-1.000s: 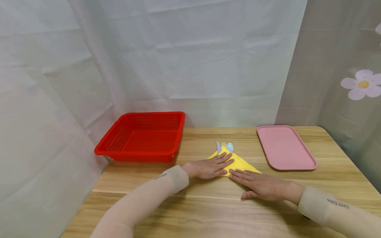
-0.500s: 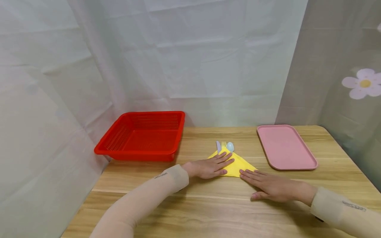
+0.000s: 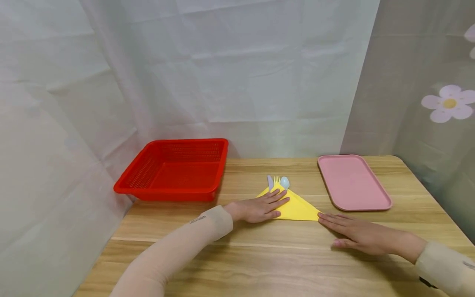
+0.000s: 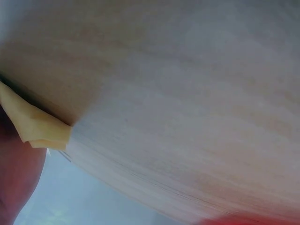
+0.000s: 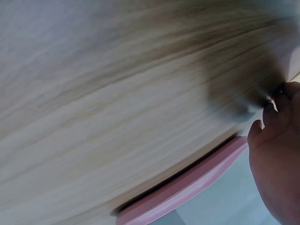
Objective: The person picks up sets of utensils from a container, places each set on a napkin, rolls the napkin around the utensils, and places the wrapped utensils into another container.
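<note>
Centrally on the counter, a folded yellow napkin held knife, fork and spoon between red basket and pink tray; only the head view showed both. Left hand and right hand, fingers straight, touched the napkin.

- And here's the left hand, bare, a pale pinkish-beige sleeve running up behind it!
- Just behind that hand, a smooth cream cuff, dark lettering printed beside it, too small to read.
- Over to the right hand, bare too: matching cream sleeve, dark marking further back, small black piece peeking out underneath!
</note>
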`<state>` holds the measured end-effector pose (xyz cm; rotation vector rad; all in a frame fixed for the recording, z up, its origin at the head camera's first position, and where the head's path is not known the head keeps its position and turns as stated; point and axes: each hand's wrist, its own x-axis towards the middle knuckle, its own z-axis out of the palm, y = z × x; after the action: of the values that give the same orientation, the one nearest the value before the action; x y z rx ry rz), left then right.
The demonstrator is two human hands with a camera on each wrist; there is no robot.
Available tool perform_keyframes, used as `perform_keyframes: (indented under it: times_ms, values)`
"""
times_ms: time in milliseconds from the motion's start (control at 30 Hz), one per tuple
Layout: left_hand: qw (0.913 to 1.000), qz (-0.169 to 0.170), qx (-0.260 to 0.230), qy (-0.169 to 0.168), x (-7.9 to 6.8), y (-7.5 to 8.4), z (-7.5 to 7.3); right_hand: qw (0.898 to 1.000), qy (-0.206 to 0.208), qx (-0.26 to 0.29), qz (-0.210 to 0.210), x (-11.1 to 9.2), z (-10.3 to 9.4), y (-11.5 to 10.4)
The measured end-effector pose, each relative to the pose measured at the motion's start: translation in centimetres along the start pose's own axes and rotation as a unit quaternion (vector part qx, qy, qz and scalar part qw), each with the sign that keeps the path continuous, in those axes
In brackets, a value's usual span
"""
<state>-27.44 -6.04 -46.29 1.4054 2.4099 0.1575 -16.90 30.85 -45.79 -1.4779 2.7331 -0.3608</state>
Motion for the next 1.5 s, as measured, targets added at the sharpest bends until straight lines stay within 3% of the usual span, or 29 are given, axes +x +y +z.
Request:
perform_keyframes:
  times_ms: [267, 467, 733, 933, 1100, 1500]
  values:
    - [0.9996, -0.008, 0.021, 0.015, -0.3, -0.1, 0.2, 1.0, 0.015, 0.005, -0.004, 0.3, 0.1, 0.0]
    - [0.9982, -0.011, 0.054, 0.025, -1.2, 1.0, 0.1, 1.0, 0.019, 0.005, -0.006, 0.6, -0.1, -0.2]
    - [0.9995, -0.007, 0.019, 0.026, -2.8, 1.8, 0.8, 0.999, 0.035, -0.009, 0.012, 1.0, -0.2, -0.4]
    - [0.9998, -0.011, 0.003, 0.015, -3.1, 2.0, 0.9, 0.998, 0.035, 0.008, 0.052, 4.1, -1.1, -0.8]
    - [0.9998, -0.016, -0.003, 0.015, -3.0, 2.0, 1.1, 0.996, 0.027, 0.04, 0.076, 7.1, -0.6, -1.0]
    - [0.9996, -0.009, -0.016, 0.022, -3.0, 1.7, 1.3, 0.995, -0.03, 0.09, 0.04, 11.3, 0.9, 0.7]
